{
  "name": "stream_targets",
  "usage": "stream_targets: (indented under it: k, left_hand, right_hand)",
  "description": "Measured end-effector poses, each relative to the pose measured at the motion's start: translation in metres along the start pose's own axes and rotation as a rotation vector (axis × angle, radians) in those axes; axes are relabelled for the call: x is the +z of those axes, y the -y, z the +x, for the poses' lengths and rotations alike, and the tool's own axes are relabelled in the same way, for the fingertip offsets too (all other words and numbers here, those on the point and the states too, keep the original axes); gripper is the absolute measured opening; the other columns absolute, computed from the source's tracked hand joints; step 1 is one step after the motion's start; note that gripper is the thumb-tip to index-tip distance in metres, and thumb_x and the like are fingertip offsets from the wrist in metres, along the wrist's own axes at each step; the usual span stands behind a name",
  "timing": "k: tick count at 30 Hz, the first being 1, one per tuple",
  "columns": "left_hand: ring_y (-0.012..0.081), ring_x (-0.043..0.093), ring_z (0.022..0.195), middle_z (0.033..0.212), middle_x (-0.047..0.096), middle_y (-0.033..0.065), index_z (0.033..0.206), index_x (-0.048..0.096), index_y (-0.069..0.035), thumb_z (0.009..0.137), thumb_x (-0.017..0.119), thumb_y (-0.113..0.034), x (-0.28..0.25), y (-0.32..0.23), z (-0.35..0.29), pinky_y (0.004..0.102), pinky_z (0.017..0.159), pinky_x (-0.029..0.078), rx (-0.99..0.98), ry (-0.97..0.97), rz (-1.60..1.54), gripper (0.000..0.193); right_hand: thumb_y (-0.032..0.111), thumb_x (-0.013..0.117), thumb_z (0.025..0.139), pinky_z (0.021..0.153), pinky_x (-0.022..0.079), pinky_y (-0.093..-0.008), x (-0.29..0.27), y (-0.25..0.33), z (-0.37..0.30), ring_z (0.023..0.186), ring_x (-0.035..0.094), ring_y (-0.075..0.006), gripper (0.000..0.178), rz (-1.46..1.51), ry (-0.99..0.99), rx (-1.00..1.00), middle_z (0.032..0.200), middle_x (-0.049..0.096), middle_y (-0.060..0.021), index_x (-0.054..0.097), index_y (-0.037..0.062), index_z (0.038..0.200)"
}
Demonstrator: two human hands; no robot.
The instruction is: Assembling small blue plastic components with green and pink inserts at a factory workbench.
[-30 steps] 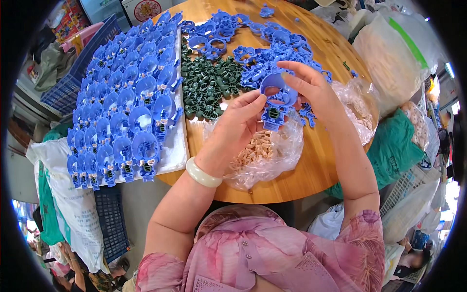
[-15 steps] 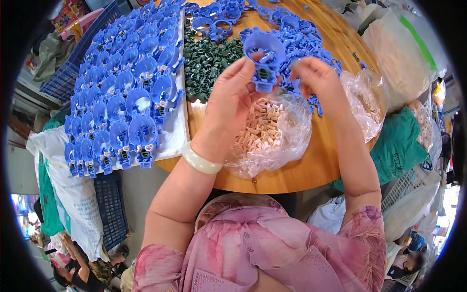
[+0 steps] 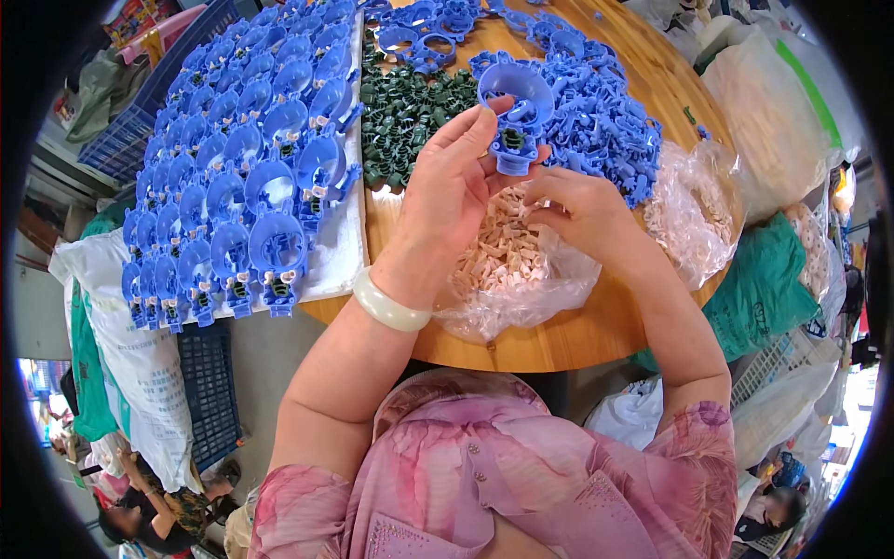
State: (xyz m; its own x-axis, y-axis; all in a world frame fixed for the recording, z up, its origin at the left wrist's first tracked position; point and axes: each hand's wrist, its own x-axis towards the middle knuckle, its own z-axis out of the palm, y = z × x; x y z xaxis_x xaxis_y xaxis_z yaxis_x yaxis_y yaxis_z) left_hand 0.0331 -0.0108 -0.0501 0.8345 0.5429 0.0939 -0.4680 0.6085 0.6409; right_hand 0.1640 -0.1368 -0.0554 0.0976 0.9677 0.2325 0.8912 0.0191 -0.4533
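My left hand point(image 3: 452, 172) grips a blue plastic toy part point(image 3: 515, 160), held upright over the table. This part has a wide round cup or ring on top and a narrow figure-like base with a dark green piece set in it. Close to its right is my right hand point(image 3: 582, 210), fingers bent and apart, with nothing visible between them. Below that hand, a clear plastic bag point(image 3: 568, 284) lies open around many small beige pieces point(image 3: 503, 252). Behind my left hand spreads a heap of dark green pieces point(image 3: 410, 121).
Rows of similar blue parts point(image 3: 277, 244) stand on a white-covered board point(image 3: 331, 265) at left. Loose blue pieces point(image 3: 605, 116) pile up behind my right hand on the round wooden table point(image 3: 549, 349). Another clear bag point(image 3: 694, 210) lies at right. Sacks and blue crates point(image 3: 209, 391) surround the table.
My right hand has moved down and left from beside the blue part to over the beige pieces. My left hand still holds the blue part, shifted slightly right in view.
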Motion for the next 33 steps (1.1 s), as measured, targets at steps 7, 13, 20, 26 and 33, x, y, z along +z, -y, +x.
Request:
stream_targets:
  k: [7,13,20,26,33]
  left_hand:
    - [0.0224,0.065,0.083,0.097,0.062,0.01,0.117,0.05,0.0,0.092,0.052,-0.023,0.001,-0.002,-0.003,0.0325,0.073,0.053,-0.027,-0.055,0.033,0.034]
    - [0.0171,0.065,0.082,0.096,0.064,0.0063,0.115,0.053,-0.002,0.092,0.052,-0.021,0.004,0.004,-0.003,0.0293,0.071,0.053,-0.115,-0.053,0.065,0.03]
    - [0.0097,0.061,0.083,0.098,0.063,0.0029,0.119,0.053,-0.004,0.089,0.055,-0.01,0.011,0.008,-0.007,0.0259,0.07,0.052,-0.154,-0.011,0.015,0.031]
    - [0.0099,0.059,0.087,0.103,0.06,0.0037,0.126,0.047,-0.004,0.084,0.059,-0.001,0.009,0.011,-0.006,0.0251,0.075,0.051,-0.119,0.106,-0.062,0.044]
    - [0.0105,0.055,0.096,0.116,0.054,0.0059,0.129,0.045,-0.004,0.078,0.063,0.005,0.012,0.011,-0.009,0.0237,0.082,0.048,0.011,0.135,0.083,0.055]
  right_hand:
    - [0.005,0.063,0.08,0.058,0.047,-0.0228,-0.03,0.012,-0.009,0.06,0.057,-0.0114,0.012,0.511,-0.051,0.194,0.077,0.059,-0.003,0.068,0.0047,0.092]
    - [0.002,0.058,0.085,0.059,0.046,-0.0206,-0.041,0.006,-0.01,0.064,0.056,-0.0088,0.014,0.779,-0.169,0.116,0.086,0.058,-0.0041,0.067,-0.0003,0.096]
    - [0.001,0.061,0.083,0.067,0.045,-0.0209,-0.054,0.027,-0.004,0.076,0.057,-0.0089,0.012,0.823,-0.309,0.168,0.089,0.059,-0.0026,0.067,-0.0009,0.093]
    - [-0.002,0.065,0.078,0.067,0.046,-0.0224,-0.056,0.033,0.005,0.078,0.058,-0.0121,0.014,0.437,-0.39,-0.022,0.086,0.06,-0.0044,0.067,0.002,0.091]
    - [0.0,0.065,0.077,0.061,0.046,-0.0259,-0.053,0.043,0.005,0.071,0.059,-0.0159,0.01,0.221,-0.382,-0.084,0.081,0.06,-0.0061,0.065,0.0026,0.087]
